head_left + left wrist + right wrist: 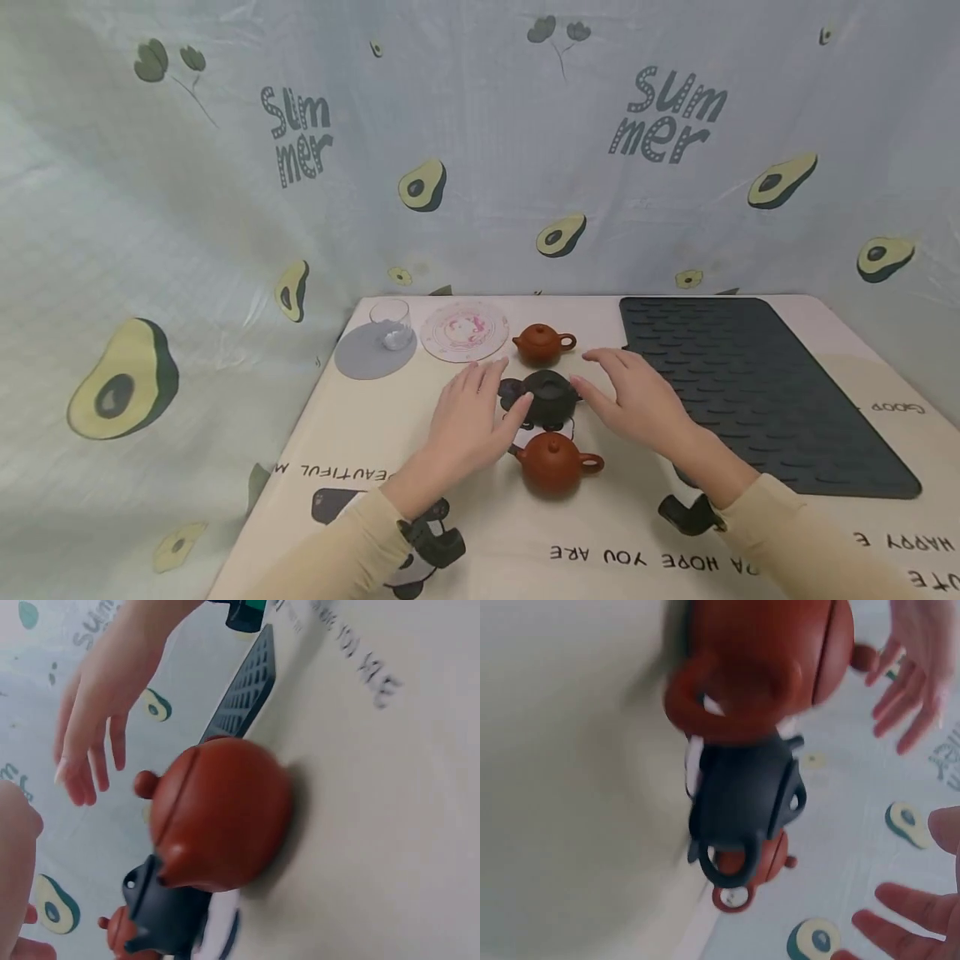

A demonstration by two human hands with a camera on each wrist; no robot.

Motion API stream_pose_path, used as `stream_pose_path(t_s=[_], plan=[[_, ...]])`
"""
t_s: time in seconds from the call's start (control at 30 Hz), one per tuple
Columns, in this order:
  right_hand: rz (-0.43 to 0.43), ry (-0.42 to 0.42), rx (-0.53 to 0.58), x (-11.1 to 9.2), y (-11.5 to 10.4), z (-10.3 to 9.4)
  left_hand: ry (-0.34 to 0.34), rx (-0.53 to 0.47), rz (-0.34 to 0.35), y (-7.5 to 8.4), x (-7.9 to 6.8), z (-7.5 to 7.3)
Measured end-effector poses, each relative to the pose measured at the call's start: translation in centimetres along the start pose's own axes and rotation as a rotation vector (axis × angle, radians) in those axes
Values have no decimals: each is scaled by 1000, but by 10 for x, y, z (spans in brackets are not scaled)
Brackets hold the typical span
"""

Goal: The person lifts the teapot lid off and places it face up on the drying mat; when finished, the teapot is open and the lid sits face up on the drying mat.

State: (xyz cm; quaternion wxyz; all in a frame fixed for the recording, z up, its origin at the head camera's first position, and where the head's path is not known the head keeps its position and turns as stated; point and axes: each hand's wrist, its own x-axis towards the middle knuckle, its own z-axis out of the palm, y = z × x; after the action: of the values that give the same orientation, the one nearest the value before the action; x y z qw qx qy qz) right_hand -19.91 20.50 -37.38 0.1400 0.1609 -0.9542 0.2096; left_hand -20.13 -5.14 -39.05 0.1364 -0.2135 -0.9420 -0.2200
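Note:
Three small teapots stand in a row in the head view. The black teapot point(551, 402) is in the middle, a reddish-brown clay teapot point(553, 471) nearer to me, and a similar clay teapot point(539, 344) behind. My left hand point(471, 412) hovers at the black pot's left side, fingers extended and thumb near its spout. On the other side, my right hand point(639, 402) is held with relaxed fingers, thumb close to the black pot's handle point(731, 871). Both hands hold nothing. In the left wrist view the near clay teapot point(225, 814) partly hides the black one.
A dark ridged mat point(757, 400) lies on the right of the table. At the back left, a clear glass point(392, 321) stands on a grey round mat point(367, 358), beside a round pink-patterned coaster point(465, 332). Printed cloth hangs behind the table.

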Motion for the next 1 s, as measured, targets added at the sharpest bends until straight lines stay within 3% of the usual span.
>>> stream_pose_path(t_s=[0.2, 0.37, 0.5, 0.73, 1.0], plan=[[-68, 10, 125, -26, -8, 18, 91, -136, -91, -7, -29, 18], [-123, 40, 129, -37, -20, 37, 105, -153, -109, -13, -42, 35], [-155, 94, 99, -40, -26, 47, 78, -173, -55, -17, -44, 45], [-185, 181, 108, -44, -29, 52, -46, -214, 100, -21, -40, 54], [-242, 219, 136, -49, -27, 53, -3, -262, 143, -21, -42, 59]])
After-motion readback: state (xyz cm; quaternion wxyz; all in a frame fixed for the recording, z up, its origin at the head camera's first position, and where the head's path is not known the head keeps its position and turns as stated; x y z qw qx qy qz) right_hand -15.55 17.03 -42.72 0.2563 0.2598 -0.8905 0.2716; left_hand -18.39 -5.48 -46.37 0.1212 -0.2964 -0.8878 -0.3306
